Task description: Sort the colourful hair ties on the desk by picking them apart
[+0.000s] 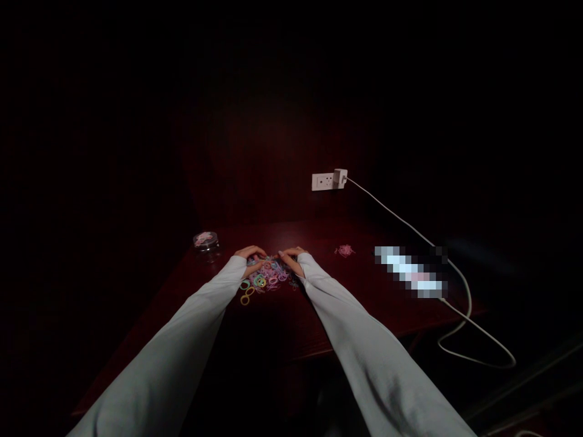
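Observation:
A loose heap of colourful hair ties (272, 276), purple, pink, green and yellow, lies on the dark red table. My left hand (251, 257) curves around its left side, thumb apart from the fingers. On the right side my right hand (293, 260) is cupped against the heap, its fingers bent inward and thumb spread. Both hands touch the edge of the heap, and neither visibly grips a single piece. A few yellow hair ties (246, 298) lie in front, near my left wrist. The far fingertips are partly hidden among the pieces.
A small pile of pink bands (345, 250) lies to the right. At the left stands a round clear jar (206, 241). A blurred bright device (410, 272) lies right, its white cable (396, 215) running to a charger (339, 176) in the wall socket (321, 181).

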`<state>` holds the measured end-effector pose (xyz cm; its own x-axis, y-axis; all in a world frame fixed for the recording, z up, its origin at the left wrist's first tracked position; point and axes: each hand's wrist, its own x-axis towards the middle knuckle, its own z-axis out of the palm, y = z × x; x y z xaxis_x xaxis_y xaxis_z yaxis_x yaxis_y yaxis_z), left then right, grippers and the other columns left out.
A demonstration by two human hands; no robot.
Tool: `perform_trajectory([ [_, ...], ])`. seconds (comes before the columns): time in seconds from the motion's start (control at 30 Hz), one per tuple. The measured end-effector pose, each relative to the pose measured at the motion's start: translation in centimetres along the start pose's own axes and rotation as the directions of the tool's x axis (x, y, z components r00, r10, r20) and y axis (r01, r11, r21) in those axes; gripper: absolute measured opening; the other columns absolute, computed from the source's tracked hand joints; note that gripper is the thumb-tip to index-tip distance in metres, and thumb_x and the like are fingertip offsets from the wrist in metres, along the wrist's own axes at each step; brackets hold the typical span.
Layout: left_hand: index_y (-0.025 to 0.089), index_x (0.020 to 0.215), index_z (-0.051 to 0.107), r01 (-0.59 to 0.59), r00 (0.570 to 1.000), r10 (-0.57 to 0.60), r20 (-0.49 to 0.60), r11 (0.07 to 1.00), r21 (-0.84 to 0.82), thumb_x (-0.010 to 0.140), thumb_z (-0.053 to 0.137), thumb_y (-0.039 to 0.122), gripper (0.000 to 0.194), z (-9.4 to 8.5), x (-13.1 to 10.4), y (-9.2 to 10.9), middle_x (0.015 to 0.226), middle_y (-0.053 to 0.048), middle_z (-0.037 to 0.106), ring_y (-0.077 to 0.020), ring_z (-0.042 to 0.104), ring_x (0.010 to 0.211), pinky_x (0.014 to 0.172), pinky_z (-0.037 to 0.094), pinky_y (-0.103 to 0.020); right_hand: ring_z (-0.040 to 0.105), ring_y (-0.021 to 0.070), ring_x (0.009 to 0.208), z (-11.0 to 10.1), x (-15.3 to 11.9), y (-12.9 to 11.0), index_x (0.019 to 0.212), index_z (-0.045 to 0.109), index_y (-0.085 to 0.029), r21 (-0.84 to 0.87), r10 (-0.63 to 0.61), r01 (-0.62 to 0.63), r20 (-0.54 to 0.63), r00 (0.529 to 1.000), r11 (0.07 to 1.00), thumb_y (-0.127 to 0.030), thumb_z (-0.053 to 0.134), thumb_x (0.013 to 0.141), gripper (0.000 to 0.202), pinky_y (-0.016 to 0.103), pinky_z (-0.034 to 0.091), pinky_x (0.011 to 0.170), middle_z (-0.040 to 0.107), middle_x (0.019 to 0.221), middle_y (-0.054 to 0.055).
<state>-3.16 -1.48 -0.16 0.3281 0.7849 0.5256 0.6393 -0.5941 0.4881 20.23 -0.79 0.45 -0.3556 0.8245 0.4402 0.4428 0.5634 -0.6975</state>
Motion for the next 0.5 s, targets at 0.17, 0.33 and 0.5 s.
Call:
perform_trajectory([
  [0.17, 0.018, 0.095, 0.073, 0.049, 0.999, -0.050, -0.020, 0.997, -0.064, 0.082, 0.064, 0.028, 0.019, -0.04, 0.01, -0.20, 0.091, -0.005, 0.076, -0.0173, 0.067, 0.074, 0.069, 0.052, -0.028, 0.064, 0.0178, 0.081, -0.13, -0.12, -0.12, 0.091, 0.082, -0.026, -0.031, -0.020, 0.020, 0.002, 1.000, 0.999, -0.044, 0.061, 0.095, 0.028, 0.034, 0.043, 0.093, 0.078, 0.088, 0.002],
  [0.33, 0.018, 0.095, 0.073, 0.061, 0.998, -0.063, -0.021, 0.996, -0.066, 0.082, 0.062, 0.028, 0.019, -0.01, 0.04, -0.14, 0.091, -0.005, 0.076, -0.0168, 0.065, 0.074, 0.070, 0.052, -0.027, 0.055, 0.0170, 0.085, -0.02, -0.30, -0.30, 0.096, 0.082, -0.027, -0.122, -0.105, 0.107, 0.028, 0.994, 0.987, -0.036, 0.077, 0.085, 0.015, 0.030, 0.041, 0.085, 0.071, 0.082, 0.001],
  [0.5, 0.018, 0.097, 0.073, 0.048, 0.997, -0.050, -0.060, 0.998, -0.038, 0.088, 0.059, 0.033, 0.022, 0.22, 0.09, -0.26, 0.091, -0.005, 0.075, -0.0166, 0.064, 0.072, 0.069, 0.051, -0.028, 0.049, 0.0199, 0.094, -0.50, -0.99, -0.60, 0.097, 0.082, -0.029, -0.138, -0.222, 0.240, 0.134, 0.966, 0.961, -0.046, 0.081, 0.081, 0.023, 0.031, 0.041, 0.085, 0.068, 0.092, 0.003],
])
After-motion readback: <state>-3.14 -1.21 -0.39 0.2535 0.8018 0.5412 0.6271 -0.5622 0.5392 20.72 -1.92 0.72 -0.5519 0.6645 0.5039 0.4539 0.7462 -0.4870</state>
